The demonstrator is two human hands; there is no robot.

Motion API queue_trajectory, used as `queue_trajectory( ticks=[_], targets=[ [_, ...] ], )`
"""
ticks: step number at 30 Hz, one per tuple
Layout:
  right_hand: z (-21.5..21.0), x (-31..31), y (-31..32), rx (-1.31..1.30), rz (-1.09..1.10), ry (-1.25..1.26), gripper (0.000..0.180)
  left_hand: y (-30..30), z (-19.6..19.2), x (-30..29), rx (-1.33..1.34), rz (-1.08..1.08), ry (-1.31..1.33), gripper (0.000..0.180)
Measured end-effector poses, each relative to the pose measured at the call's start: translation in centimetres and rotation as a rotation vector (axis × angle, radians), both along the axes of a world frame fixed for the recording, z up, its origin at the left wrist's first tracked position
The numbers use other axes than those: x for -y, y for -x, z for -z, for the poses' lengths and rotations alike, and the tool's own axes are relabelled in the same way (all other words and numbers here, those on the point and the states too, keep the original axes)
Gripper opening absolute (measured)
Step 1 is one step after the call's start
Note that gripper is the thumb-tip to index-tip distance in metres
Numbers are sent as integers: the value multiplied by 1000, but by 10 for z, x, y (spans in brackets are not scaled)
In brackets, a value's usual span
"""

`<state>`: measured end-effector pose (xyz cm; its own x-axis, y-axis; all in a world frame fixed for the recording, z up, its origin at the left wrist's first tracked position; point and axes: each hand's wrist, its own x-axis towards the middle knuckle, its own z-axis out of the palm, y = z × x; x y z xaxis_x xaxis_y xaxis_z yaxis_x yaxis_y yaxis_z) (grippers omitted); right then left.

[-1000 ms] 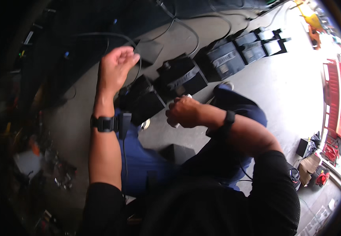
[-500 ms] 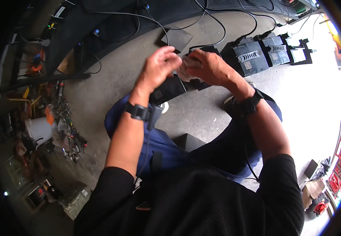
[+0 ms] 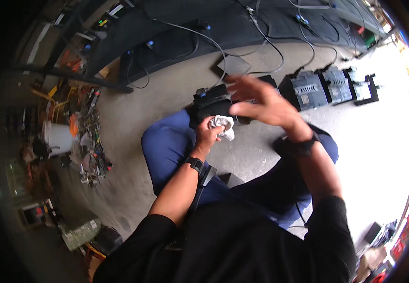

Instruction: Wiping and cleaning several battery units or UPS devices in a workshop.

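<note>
A crumpled white rag [image 3: 224, 123] is gripped in my left hand [image 3: 206, 135], just above my left knee and beside the nearest black box-shaped unit [image 3: 212, 101]. My right hand [image 3: 266, 104] is raised to the right of the rag, apart from it. Its fingers are spread and a little blurred, and nothing shows in them. Behind that hand, another black unit [image 3: 271, 84] is partly hidden. Further right, several similar black units with curved handles, one of them a black unit [image 3: 308, 92], stand in a row on the floor.
Grey and black cables [image 3: 185, 27] hang over a dark draped surface [image 3: 166, 45] ahead. A flat dark plate [image 3: 233, 65] lies on the concrete floor. To the left are a white bucket [image 3: 57, 137] and a heap of tools and parts [image 3: 90, 146].
My hands were together at the rag, with my right hand on it. Now my left hand has it, lower and nearer my body, while my right hand has moved right and opened.
</note>
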<state>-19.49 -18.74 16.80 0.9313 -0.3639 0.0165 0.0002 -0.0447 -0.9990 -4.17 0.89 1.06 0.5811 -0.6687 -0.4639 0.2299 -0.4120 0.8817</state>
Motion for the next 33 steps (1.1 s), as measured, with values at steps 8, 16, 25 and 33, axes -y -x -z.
queue_trajectory(
  ticks=[8, 16, 25, 33],
  targets=[
    [-164, 20, 57, 932, 56, 351, 134, 1, -3, 0, 38, 96, -25, 45],
    [-192, 15, 79, 823, 66, 506, 133, 5, 4, -4, -33, 78, 31, 47],
    [-196, 14, 61, 416, 28, 342, 132, -8, 2, -4, 83, 118, 10, 46],
    [-170, 9, 80, 390, 165, 239, 130, 3, 6, 10, 0, 57, 32, 52]
  ],
)
